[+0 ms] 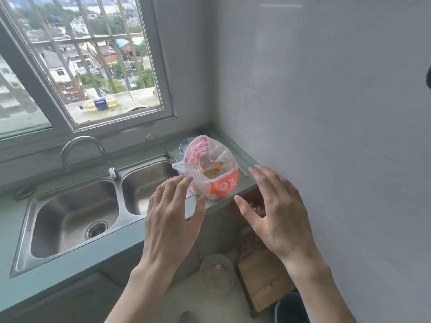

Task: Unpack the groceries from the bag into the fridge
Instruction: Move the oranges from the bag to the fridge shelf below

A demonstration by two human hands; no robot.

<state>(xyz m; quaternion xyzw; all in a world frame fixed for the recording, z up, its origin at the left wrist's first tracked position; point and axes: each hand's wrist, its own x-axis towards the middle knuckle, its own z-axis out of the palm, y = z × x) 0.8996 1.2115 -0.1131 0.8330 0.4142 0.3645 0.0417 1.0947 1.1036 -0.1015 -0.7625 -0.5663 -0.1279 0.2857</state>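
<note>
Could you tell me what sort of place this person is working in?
Most likely a home kitchen: a double steel sink with a curved faucet set in a green counter, tiled walls, and a barred window overlooking buildings.

Little can be read. The plastic bag (211,170) at the centre of the frame carries the only print: an orange panel on its lower front with a white rounded-square logo at the left and a white character beside it, cut off by a fold and too blurred to make out. Higher on the bag, a curved orange band holds a row of small characters, also too blurred to read. The blue container (100,104) outside the window, upper left of the frame, bears a pale label whose print cannot be read.
</note>
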